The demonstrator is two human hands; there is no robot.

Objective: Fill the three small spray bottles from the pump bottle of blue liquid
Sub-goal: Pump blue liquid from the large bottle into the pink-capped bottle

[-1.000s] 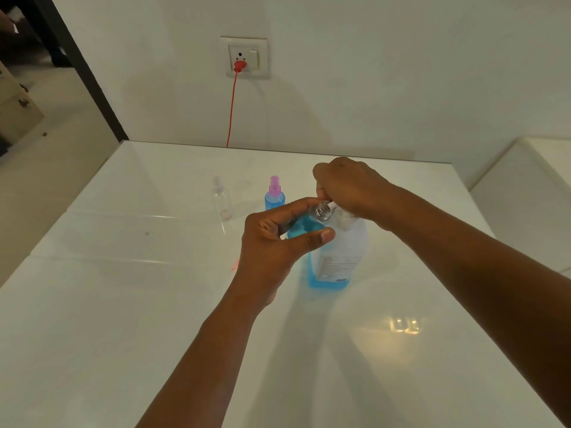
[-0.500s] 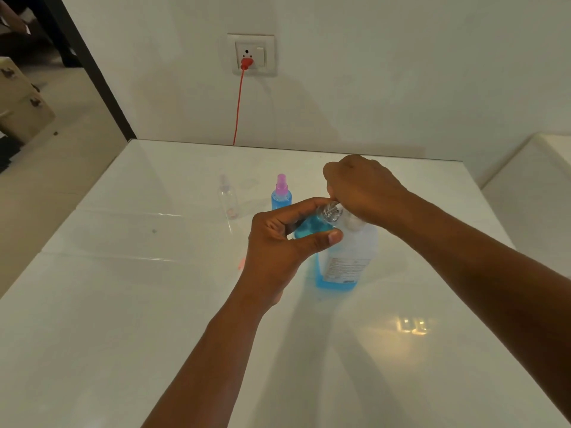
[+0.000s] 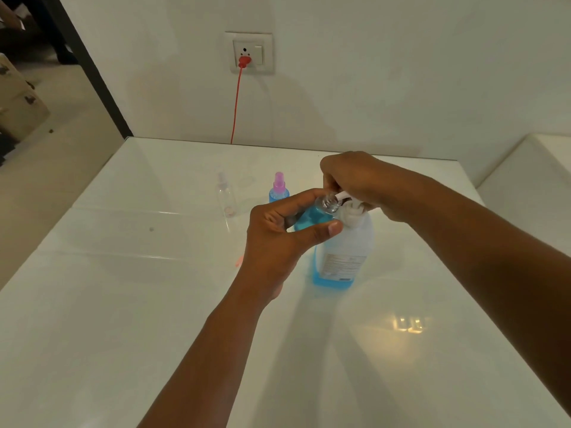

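Since a second ago I note little change: left hand (image 3: 278, 239) still grips small spray bottle (image 3: 312, 214) under spout, right hand (image 3: 361, 180) curled on pump bottle (image 3: 346, 251) head, apparently pumping.

A small clear spray bottle (image 3: 312, 215), uncapped and partly filled with blue liquid, was held between the thumb and curled fingers (image 3: 279, 215), its open neck tipped up against the white spout. The pump bottle (image 3: 344, 251) stood upright just beyond the thumb tip, blue liquid low inside. Beyond the fingers stood a filled bottle with a pink top (image 3: 279, 188) and an empty clear bottle (image 3: 225, 194).
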